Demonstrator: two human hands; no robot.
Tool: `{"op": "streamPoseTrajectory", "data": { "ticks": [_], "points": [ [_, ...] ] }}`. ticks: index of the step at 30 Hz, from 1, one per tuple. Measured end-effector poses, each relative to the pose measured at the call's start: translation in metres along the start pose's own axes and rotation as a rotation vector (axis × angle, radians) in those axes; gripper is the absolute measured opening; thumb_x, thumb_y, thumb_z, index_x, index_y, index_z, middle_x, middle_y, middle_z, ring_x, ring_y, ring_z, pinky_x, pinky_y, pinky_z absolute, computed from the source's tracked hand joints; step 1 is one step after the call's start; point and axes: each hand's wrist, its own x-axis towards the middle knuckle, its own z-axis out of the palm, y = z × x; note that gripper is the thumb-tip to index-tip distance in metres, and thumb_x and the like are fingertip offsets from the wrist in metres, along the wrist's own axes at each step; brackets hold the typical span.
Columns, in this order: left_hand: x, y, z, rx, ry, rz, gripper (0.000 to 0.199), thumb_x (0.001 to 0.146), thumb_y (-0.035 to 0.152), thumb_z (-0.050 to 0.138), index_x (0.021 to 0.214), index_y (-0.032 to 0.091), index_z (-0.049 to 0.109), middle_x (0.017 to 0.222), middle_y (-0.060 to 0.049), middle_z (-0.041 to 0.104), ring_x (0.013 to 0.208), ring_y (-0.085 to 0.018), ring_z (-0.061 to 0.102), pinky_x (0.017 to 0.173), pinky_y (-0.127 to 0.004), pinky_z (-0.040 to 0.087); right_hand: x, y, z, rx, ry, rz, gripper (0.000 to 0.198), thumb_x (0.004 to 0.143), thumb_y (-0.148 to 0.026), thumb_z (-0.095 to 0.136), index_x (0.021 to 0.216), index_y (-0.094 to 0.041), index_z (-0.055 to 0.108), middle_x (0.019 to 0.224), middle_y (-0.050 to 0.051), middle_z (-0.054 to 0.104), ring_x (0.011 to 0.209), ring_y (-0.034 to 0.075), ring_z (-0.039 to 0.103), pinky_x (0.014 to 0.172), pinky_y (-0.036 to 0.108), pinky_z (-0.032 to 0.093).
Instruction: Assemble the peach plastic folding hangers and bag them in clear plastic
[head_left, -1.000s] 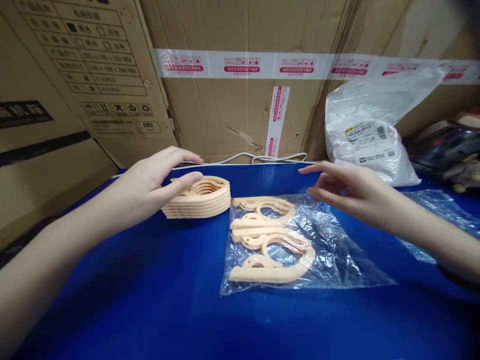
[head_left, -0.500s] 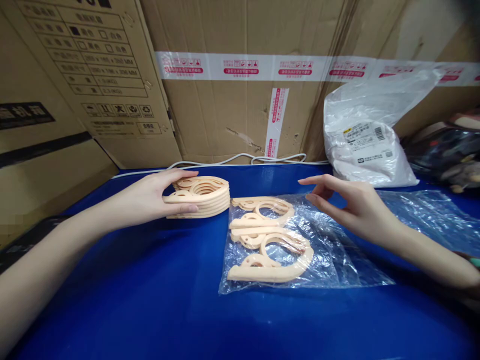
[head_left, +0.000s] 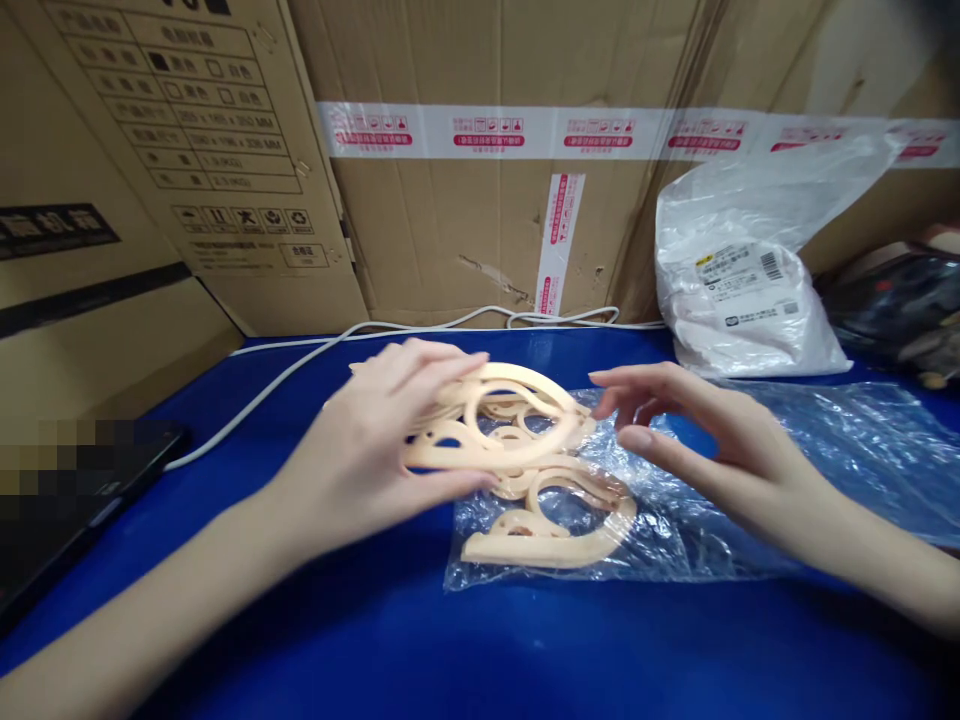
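My left hand (head_left: 367,440) is closed round a beige folding hanger (head_left: 525,376), which is raised and tilted, its rounded end pointing right. Other beige hanger parts show beside and behind the fingers; how many pieces are in the grip I cannot tell. Below it lies a clear plastic bag (head_left: 697,545) with similar beige hangers (head_left: 540,552) in it, partly covered by the held one. My right hand (head_left: 697,430) hovers over the bag, just right of the held hanger's tip, fingers apart and curved, with nothing in them.
Cardboard boxes (head_left: 442,230) stand along the back and left of the blue table (head_left: 375,630). A white cable (head_left: 247,405) runs along the back and down the left. At the back right sits a white plastic package (head_left: 750,310). A dark flat device (head_left: 97,500) lies at left.
My left hand has moved right and nearer, carrying beige hangers from the stack's spot to over the bag. My right hand stays almost in place, fingers still apart.
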Motion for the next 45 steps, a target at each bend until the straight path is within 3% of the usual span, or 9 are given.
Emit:
{"op": "streamPoseTrajectory", "data": {
  "ticks": [6,20,25,30,33,35,38,42,45],
  "points": [
    [-0.003,0.026,0.011,-0.026,0.043,0.050,0.069,0.082,0.050,0.070,0.138,0.022,0.040,0.129,-0.011,0.053,0.121,-0.028,0.050,0.101,-0.041,0.043,0.000,-0.012,0.007,0.352,-0.045,0.200,0.028,0.089,-0.040,0.063,0.114,-0.027,0.062,0.085,0.000,0.065,0.072,0.013,0.060,0.060,0.022,0.050],
    [-0.009,0.013,0.023,0.072,-0.105,0.097,0.083,0.087,0.060,0.057,0.149,0.018,0.020,0.145,-0.016,0.040,0.132,-0.033,0.039,0.109,-0.049,0.032,-0.001,0.002,0.007,0.642,-0.105,0.358,0.042,0.085,-0.035,0.068,0.124,-0.030,0.057,0.084,0.000,0.065,0.064,0.011,0.057,0.052,0.019,0.046],
    [-0.010,0.015,0.023,0.084,-0.085,0.110,0.077,0.089,0.054,0.058,0.147,0.015,0.024,0.132,-0.014,0.050,0.122,-0.030,0.047,0.104,-0.043,0.038,-0.003,-0.002,0.004,0.471,-0.144,0.267,0.036,0.092,-0.037,0.059,0.127,-0.030,0.054,0.093,0.001,0.069,0.072,0.014,0.064,0.058,0.022,0.052],
    [-0.012,0.023,0.022,0.083,-0.061,0.111,0.076,0.089,0.054,0.058,0.147,0.017,0.024,0.129,-0.013,0.053,0.121,-0.031,0.049,0.103,-0.044,0.038,-0.007,-0.012,0.003,-0.076,-0.095,-0.103,0.058,0.085,-0.039,0.065,0.139,-0.030,0.044,0.133,0.010,0.058,0.118,0.030,0.058,0.091,0.040,0.053],
    [-0.010,0.030,0.023,0.055,-0.029,0.136,0.071,0.090,0.053,0.056,0.143,0.015,0.029,0.130,-0.013,0.055,0.121,-0.029,0.050,0.105,-0.043,0.037,-0.008,-0.017,0.005,-0.245,-0.121,-0.285,0.078,0.079,-0.042,0.073,0.146,-0.032,0.036,0.142,0.011,0.051,0.126,0.034,0.052,0.097,0.046,0.050],
    [-0.009,0.036,0.023,0.049,-0.010,0.160,0.067,0.090,0.052,0.057,0.140,0.013,0.032,0.131,-0.013,0.056,0.122,-0.028,0.050,0.108,-0.041,0.035,-0.008,-0.021,0.006,-0.296,-0.150,-0.339,0.076,0.082,-0.040,0.070,0.148,-0.034,0.034,0.142,0.010,0.051,0.124,0.033,0.053,0.095,0.046,0.051],
    [-0.008,0.041,0.023,0.034,-0.017,0.145,0.083,0.084,0.062,0.060,0.143,0.012,0.029,0.138,-0.015,0.052,0.128,-0.028,0.046,0.112,-0.041,0.033,-0.007,-0.025,0.004,-0.315,-0.177,-0.334,0.074,0.083,-0.037,0.068,0.148,-0.032,0.034,0.139,0.010,0.054,0.121,0.033,0.055,0.093,0.045,0.052],
    [-0.009,0.035,0.021,0.032,-0.086,0.144,0.120,0.070,0.081,0.057,0.153,0.010,0.007,0.160,-0.021,0.014,0.146,-0.035,0.018,0.118,-0.048,0.023,-0.006,-0.010,-0.020,-0.257,-0.201,-0.156,0.079,0.079,-0.039,0.070,0.149,-0.035,0.031,0.139,0.009,0.052,0.123,0.035,0.053,0.090,0.045,0.056],
    [-0.010,0.021,0.022,0.045,-0.176,0.141,0.114,0.076,0.079,0.052,0.154,0.012,0.001,0.162,-0.019,0.004,0.149,-0.032,0.007,0.119,-0.051,0.021,-0.005,0.021,-0.053,-0.146,-0.191,0.061,0.078,0.078,-0.037,0.072,0.147,-0.037,0.035,0.142,0.010,0.049,0.130,0.035,0.048,0.077,0.031,0.061]
  ]
}}
